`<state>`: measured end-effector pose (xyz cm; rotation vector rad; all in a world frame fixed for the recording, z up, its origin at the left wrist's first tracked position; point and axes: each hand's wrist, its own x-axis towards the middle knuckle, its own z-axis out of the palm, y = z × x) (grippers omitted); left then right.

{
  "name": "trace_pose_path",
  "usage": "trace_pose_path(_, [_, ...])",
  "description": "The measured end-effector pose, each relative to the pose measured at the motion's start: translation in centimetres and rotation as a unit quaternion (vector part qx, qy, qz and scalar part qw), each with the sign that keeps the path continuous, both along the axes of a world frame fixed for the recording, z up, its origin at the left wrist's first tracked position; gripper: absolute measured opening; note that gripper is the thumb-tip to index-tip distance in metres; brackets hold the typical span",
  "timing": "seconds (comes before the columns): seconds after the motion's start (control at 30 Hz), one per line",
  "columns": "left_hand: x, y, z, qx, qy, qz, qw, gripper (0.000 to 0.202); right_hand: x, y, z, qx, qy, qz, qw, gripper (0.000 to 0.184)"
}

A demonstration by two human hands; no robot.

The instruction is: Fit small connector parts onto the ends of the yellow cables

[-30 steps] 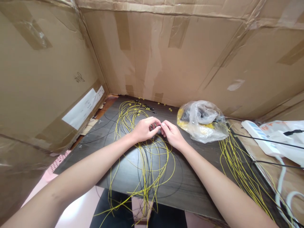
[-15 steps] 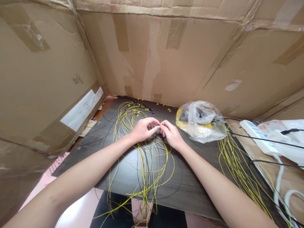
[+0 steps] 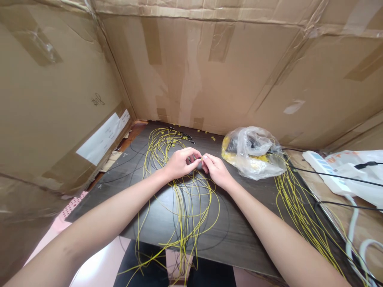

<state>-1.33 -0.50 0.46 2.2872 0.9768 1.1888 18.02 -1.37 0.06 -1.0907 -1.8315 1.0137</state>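
Close by right hand: plastic bag; yellow wires below.

A dark tabletop spans the frame's centre. Looped yellow wires lie mid-frame, their black ends near scattered yellow bits farther up; right of centre sits a clear plastic bag, and a second yellow bundle trails toward the lower right.

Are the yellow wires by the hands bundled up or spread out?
Spread out: the yellow wires lie in loose loops across the dark table, some hanging past its near edge.
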Motion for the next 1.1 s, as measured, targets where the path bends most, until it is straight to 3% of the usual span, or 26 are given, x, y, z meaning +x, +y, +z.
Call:
trace_pose_path(0.4, [0.09,0.08,-0.24,-0.019,-0.017,0.005,1.000,0.009,-0.04,-0.08,-0.13,-0.005,0.010,-0.008,1.000,0.030])
trace_pose_path(0.63, [-0.08,0.11,-0.22,0.012,0.005,-0.004,1.000,0.010,0.10,0.09,-0.36,0.013,-0.014,-0.001,1.000,0.045])
trace_pose_path(1.1, [-0.18,0.10,-0.18,-0.002,0.002,-0.016,1.000,0.012,0.02,0.07,-0.35,0.010,-0.004,0.008,1.000,0.048])
